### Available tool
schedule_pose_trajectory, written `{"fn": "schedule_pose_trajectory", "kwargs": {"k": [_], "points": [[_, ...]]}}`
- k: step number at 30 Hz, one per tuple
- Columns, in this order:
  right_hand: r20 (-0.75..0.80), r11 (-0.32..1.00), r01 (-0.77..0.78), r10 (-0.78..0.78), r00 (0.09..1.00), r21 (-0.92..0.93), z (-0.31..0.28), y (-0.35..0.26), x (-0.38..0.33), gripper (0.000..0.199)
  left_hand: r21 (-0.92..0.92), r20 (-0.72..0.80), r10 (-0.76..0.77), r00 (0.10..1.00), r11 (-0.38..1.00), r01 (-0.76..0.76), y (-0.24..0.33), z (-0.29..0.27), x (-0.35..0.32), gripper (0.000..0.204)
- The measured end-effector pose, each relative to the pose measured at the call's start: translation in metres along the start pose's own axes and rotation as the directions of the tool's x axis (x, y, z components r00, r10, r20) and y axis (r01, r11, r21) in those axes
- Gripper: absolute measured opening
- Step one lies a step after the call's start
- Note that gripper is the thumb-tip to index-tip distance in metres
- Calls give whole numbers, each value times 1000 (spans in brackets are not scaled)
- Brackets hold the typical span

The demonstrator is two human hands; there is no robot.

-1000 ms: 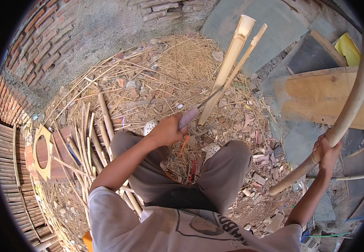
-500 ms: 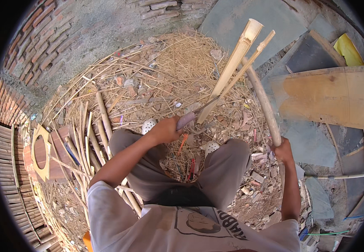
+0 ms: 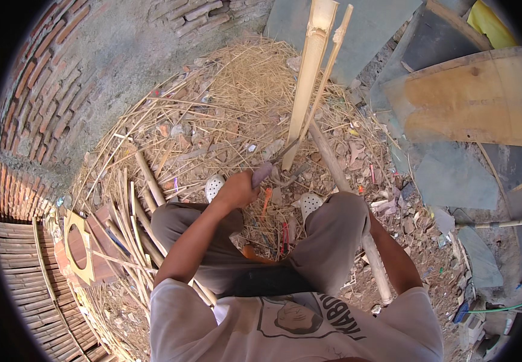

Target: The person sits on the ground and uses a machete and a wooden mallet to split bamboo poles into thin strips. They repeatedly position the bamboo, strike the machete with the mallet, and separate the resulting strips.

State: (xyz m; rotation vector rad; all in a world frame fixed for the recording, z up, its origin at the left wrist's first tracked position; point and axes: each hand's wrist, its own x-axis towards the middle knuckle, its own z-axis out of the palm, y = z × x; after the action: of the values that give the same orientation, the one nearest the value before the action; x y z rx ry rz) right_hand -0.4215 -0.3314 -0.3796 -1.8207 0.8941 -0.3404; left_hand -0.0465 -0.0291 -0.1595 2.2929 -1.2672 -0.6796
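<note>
My left hand (image 3: 237, 190) is closed round the wrapped handle of a large knife (image 3: 261, 174). The knife's blade crosses the lower part of a split bamboo length (image 3: 306, 78), which stands tilted in front of my feet. A narrow bamboo strip (image 3: 328, 67) leans away from it, apart at the top and meeting it low down near the blade. A round wooden stick (image 3: 329, 155) slants from behind the bamboo toward my right knee and shows again below it. Behind that knee my right hand is hidden; only the forearm shows, beside the stick.
Straw (image 3: 252, 75) and rubble cover the ground ahead. Cut bamboo pieces (image 3: 146, 172) lie to my left, by a board with a round hole (image 3: 71, 247). A brick wall (image 3: 50, 96) stands far left. Grey sheets (image 3: 454, 175) and a curved brown panel (image 3: 472, 96) lie right.
My right hand has come down and inward behind the knee, and the stick's near end has dropped with it. The left hand keeps the knife at the bamboo. My view has shifted.
</note>
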Motion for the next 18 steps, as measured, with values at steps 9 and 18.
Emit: {"fn": "schedule_pose_trajectory", "kwargs": {"k": [9,18], "points": [[-229,992,-78,54,972,-97,-76,-290,2,19,-47,-51,-174,983,984,172,-47,35,-7,34],[110,902,-225,283,953,-368,24,-104,31,53,-93,-36,-239,970,967,235,-54,48,1,30]]}}
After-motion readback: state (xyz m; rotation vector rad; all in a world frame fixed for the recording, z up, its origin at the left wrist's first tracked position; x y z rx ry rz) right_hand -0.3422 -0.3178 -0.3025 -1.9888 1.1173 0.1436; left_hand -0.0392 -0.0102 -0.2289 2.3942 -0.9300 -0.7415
